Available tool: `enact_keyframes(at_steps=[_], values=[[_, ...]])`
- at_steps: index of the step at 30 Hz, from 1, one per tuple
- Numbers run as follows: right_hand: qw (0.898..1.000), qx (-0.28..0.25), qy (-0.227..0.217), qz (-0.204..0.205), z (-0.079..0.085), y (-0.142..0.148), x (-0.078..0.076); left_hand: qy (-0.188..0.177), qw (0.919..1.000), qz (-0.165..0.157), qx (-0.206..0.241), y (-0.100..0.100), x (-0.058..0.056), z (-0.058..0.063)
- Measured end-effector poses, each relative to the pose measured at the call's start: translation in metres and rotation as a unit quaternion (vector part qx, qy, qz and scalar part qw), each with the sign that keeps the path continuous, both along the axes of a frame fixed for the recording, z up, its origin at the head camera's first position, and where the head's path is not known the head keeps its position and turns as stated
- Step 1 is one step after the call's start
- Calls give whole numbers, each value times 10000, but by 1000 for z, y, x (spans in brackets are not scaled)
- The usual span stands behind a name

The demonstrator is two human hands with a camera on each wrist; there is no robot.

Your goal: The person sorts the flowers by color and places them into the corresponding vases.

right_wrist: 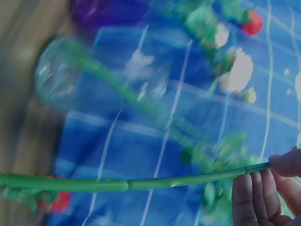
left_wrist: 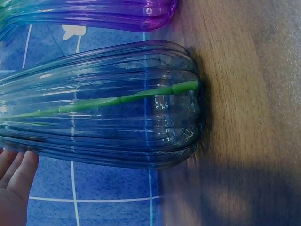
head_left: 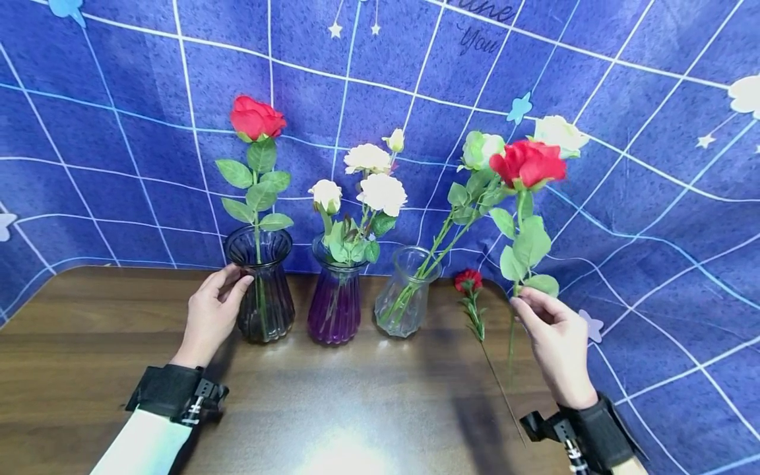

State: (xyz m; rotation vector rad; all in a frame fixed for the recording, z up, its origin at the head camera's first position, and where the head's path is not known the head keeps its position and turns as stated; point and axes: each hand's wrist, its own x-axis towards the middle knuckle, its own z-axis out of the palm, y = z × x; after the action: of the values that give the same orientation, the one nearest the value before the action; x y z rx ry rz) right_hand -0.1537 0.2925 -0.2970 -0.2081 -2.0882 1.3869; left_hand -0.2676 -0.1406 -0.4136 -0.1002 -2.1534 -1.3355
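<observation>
My left hand (head_left: 212, 313) holds the neck of a dark grey ribbed glass vase (head_left: 267, 310), thumb in front; the fingertips show at the vase's side in the left wrist view. A red rose (head_left: 256, 119) stands upright in this vase, its green stem (left_wrist: 103, 101) reaching the base. At the right, my right hand (head_left: 552, 336) pinches the stem of another red rose (head_left: 528, 163) between thumb and fingers. That rose is held upright, its bare stem (right_wrist: 155, 183) extending below the grip. Below and left of this hand, a red carnation (head_left: 468, 281) lies on the table.
A purple vase (head_left: 334, 310) with several white flowers (head_left: 382, 193) stands mid-table. Right of it, a clear glass vase (head_left: 399, 310) holds white-green roses (head_left: 479, 150) leaning right. The brown wooden table (head_left: 285, 409) meets a blue gridded cloth (head_left: 148, 152) behind.
</observation>
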Motion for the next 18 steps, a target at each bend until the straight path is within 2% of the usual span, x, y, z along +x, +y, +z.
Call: enact_keyframes(at_steps=[4,9,14,18], values=[[9950,-751,227,611,19,-29,-8,48,10000,-47,45,0,0,-1],[9846,-1175,472,1202,38,-67,-20,53,9999,-79,86,0,-1,0],[9746,-1186,757,1741,59,-104,-33,148,9998,-104,98,-1,-3,-2],[9659,-1153,909,2131,73,-133,-46,89,9999,-101,102,-1,-2,-4]])
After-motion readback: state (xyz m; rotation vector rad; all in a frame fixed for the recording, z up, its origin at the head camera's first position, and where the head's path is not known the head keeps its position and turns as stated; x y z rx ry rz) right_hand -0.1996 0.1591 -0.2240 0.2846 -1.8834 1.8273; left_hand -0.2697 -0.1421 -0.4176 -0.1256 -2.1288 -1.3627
